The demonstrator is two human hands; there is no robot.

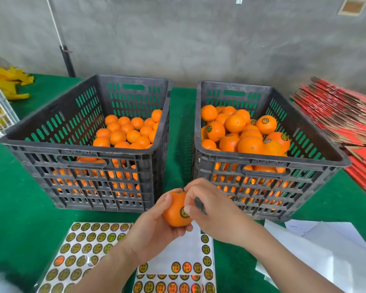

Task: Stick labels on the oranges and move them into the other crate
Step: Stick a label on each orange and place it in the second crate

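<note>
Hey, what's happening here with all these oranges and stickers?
A person is labelling oranges by hand. The left hand holds one orange above the green table, and the right hand pinches it, thumb at a round label on its skin. The left crate holds oranges with no labels showing; several in the right crate carry labels. Sticker sheets lie on the table below the hands, one partly used up.
</note>
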